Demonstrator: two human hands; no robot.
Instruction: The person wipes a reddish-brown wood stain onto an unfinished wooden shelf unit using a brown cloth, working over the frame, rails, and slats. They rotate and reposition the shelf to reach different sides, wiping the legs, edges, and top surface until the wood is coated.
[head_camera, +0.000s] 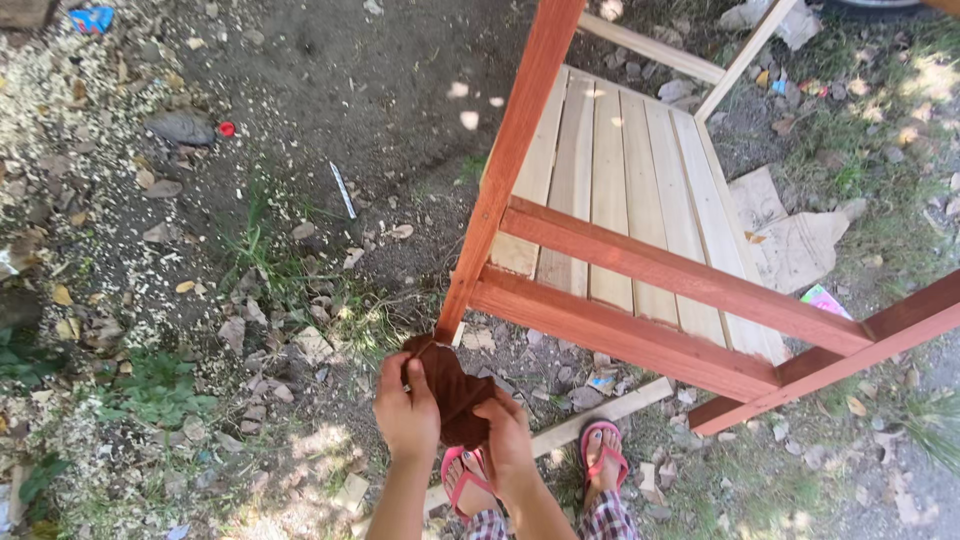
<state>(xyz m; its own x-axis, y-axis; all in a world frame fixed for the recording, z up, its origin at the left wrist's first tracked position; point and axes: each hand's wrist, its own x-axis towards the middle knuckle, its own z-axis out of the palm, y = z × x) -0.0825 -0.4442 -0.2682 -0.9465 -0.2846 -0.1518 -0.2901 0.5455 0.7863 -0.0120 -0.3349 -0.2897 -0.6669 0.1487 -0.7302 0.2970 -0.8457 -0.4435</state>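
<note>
A dark reddish-brown cloth (452, 392) sits bunched between both hands, low in the middle of the view, with its upper end touching the bottom end of a red-stained wooden post (505, 165). The left hand (406, 410) grips the cloth from the left side, thumb laid over the top of the fabric. The right hand (507, 442) clasps the lower right part of the cloth, fingers curled into it.

The post belongs to a wooden frame (690, 280) that leans tilted across the right half of the view. 2 red-stained rails run from the post toward the right, and behind them lies a panel of pale, unstained slats (610, 190). A further red-stained beam (850, 350) slants along the right edge.

Below the hands, the person's feet in pink flip-flops (603, 455) stand on bare earth (330, 80) strewn with stones, dry leaves and wood shavings. A pale loose board (600, 415) lies on the ground just beside the feet. Patches of grass show at the right, and a small red cap (227, 128) lies well apart at the upper left.
</note>
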